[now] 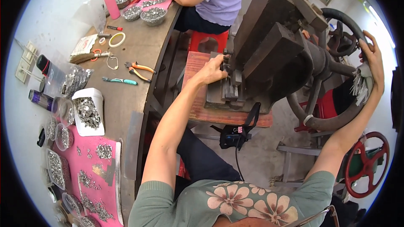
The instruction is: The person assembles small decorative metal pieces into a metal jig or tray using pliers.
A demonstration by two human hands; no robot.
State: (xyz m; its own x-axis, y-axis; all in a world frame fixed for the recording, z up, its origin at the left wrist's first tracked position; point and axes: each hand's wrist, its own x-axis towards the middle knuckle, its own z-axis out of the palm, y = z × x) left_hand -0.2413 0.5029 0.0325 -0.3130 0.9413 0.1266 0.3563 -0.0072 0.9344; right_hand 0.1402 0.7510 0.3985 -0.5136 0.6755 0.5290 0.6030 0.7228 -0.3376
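Note:
A heavy dark metal hand press stands on a worn reddish wooden bench in front of me. My left hand is at its small steel die, fingers bent together at the upper end. Whatever the fingertips pinch is too small and hidden to make out. Out to the right, my right hand grips the far right rim of the press's large dark handwheel. Just below that hand, a frayed pale cloth wrapping is tied round the rim.
At left, a long table carries orange-handled pliers, teal-handled cutters, a white scoop tray of metal bits and a pink mat. A co-worker sits beyond. A red handwheel stands lower right.

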